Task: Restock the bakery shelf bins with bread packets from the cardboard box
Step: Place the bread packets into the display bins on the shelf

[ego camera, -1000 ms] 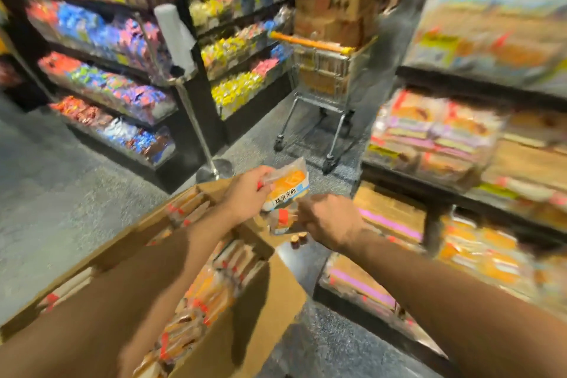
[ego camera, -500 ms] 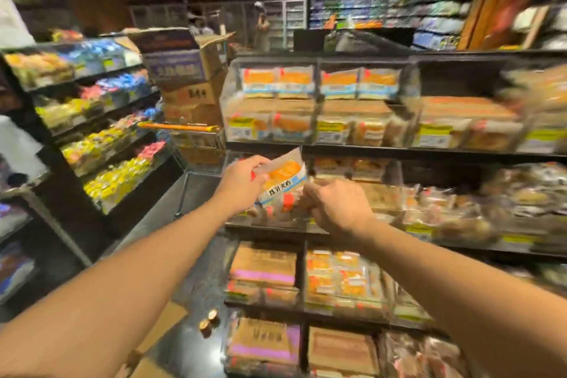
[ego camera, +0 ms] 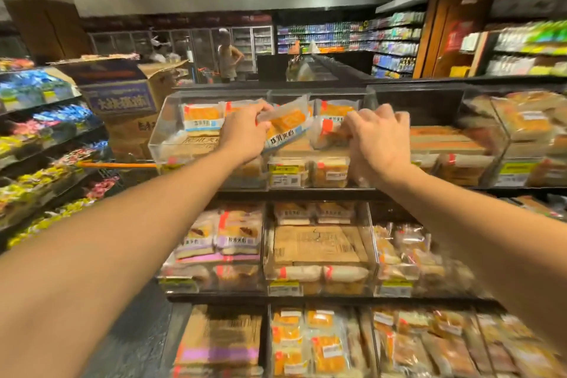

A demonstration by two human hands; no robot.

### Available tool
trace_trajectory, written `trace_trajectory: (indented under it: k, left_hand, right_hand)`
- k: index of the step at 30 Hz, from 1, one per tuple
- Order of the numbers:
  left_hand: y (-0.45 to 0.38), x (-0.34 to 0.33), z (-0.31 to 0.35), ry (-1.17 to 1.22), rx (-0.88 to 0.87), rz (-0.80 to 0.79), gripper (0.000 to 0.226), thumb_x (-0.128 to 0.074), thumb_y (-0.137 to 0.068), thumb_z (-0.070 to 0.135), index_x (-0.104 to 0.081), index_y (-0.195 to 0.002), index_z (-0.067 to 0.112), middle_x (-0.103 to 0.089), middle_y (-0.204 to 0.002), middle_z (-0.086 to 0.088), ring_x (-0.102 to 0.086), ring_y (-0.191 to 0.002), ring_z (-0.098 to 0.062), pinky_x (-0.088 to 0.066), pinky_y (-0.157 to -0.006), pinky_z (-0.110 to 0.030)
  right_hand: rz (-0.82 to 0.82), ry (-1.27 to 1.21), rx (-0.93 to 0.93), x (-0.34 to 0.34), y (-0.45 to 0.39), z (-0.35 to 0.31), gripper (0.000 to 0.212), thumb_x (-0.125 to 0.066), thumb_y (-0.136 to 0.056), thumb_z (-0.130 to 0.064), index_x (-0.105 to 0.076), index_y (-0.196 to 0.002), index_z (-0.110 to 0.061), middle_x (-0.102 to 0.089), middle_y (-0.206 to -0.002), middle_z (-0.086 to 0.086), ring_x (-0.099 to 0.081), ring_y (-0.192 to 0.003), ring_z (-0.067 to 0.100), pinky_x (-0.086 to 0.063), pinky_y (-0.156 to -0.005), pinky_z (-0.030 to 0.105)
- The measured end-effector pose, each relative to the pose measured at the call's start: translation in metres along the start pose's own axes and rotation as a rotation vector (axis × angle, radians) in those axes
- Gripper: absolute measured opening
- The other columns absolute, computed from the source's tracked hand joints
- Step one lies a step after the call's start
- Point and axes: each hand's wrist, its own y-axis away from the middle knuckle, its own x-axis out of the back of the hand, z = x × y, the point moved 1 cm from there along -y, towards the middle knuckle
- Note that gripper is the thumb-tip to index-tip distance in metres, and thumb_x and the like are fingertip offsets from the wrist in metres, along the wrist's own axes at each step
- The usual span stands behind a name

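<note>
My left hand (ego camera: 245, 132) grips an orange bread packet (ego camera: 287, 127) with a white and blue label, held tilted over the front of a clear top-shelf bin (ego camera: 171, 135). My right hand (ego camera: 377, 141) is closed on a second packet (ego camera: 328, 132) with a red mark, just right of the first one. Behind both packets, similar orange packets (ego camera: 201, 118) stand in the top bin. The cardboard box I took them from is out of view.
Two lower shelves hold clear bins of bread packets (ego camera: 316, 245) and flat cardboard sheets. Sweets shelves (ego camera: 46, 144) line the left. A stack of cardboard boxes (ego camera: 122, 101) sits on a trolley with an orange handle (ego camera: 116, 165). A person (ego camera: 228, 55) stands far back.
My view swung up from the box on the floor to the bakery shelf. Both hands rose with their packets to the top-shelf bin.
</note>
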Motion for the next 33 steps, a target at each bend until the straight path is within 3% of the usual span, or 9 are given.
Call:
trace_trajectory:
  k: [6, 11, 15, 20, 25, 33]
  left_hand:
    - [-0.093, -0.052, -0.012, -0.01, -0.08, -0.044, 0.017, -0.06, -0.095, 0.02, -0.064, -0.103, 0.034, -0.069, -0.108, 0.001, -0.056, -0.105, -0.025, -0.047, -0.084, -0.038]
    - [-0.133, -0.1, -0.027, -0.094, -0.076, -0.115, 0.018, -0.062, -0.094, 0.016, -0.068, -0.107, 0.026, -0.07, -0.095, -0.006, -0.061, -0.089, -0.025, -0.038, -0.068, -0.028]
    - [-0.15, -0.127, -0.037, -0.217, -0.062, -0.121, 0.019, -0.059, -0.094, 0.014, -0.067, -0.109, 0.022, -0.071, -0.099, -0.008, -0.064, -0.095, -0.031, -0.052, -0.076, -0.035]
    - [-0.166, -0.147, -0.037, -0.358, -0.071, -0.144, 0.025, -0.054, -0.092, 0.008, -0.066, -0.11, 0.021, -0.068, -0.11, -0.01, -0.06, -0.108, -0.032, -0.046, -0.083, -0.035]
    - [-0.179, -0.16, -0.04, -0.488, -0.079, -0.117, 0.024, -0.054, -0.091, 0.006, -0.066, -0.108, 0.016, -0.065, -0.108, -0.013, -0.06, -0.105, -0.035, -0.047, -0.084, -0.039]
    - [-0.179, -0.181, -0.043, -0.722, -0.172, -0.031, 0.025, -0.062, -0.086, 0.019, -0.059, -0.109, 0.009, -0.065, -0.11, -0.013, -0.056, -0.106, -0.031, -0.045, -0.093, -0.043]
  right_hand:
    - [-0.036, 0.033, -0.112, -0.057, -0.07, 0.026, 0.029, -0.057, -0.087, -0.016, -0.062, -0.116, -0.019, -0.058, -0.119, 0.011, -0.054, -0.11, 0.035, -0.038, -0.091, 0.046]
    - [-0.11, 0.073, -0.101, -0.105, -0.102, 0.038, 0.027, -0.055, -0.09, -0.015, -0.062, -0.115, -0.021, -0.062, -0.116, 0.007, -0.051, -0.111, 0.033, -0.036, -0.091, 0.045]
    - [-0.183, 0.127, -0.101, -0.136, -0.118, 0.043, 0.024, -0.059, -0.09, -0.017, -0.06, -0.114, -0.023, -0.067, -0.113, 0.004, -0.046, -0.114, 0.031, -0.034, -0.088, 0.045]
    - [-0.305, 0.128, -0.045, -0.167, -0.134, 0.046, 0.028, -0.059, -0.089, -0.016, -0.057, -0.116, -0.021, -0.068, -0.11, 0.005, -0.044, -0.115, 0.03, -0.032, -0.09, 0.044]
    - [-0.43, 0.09, -0.055, -0.185, -0.142, 0.046, 0.044, -0.06, -0.091, -0.01, -0.052, -0.133, -0.016, -0.062, -0.125, 0.013, -0.041, -0.126, 0.032, -0.036, -0.101, 0.044]
    - [-0.44, 0.029, -0.138, -0.207, -0.15, 0.04, 0.045, -0.066, -0.092, -0.017, -0.051, -0.135, -0.01, -0.059, -0.132, 0.015, -0.043, -0.131, 0.034, -0.046, -0.098, 0.045]
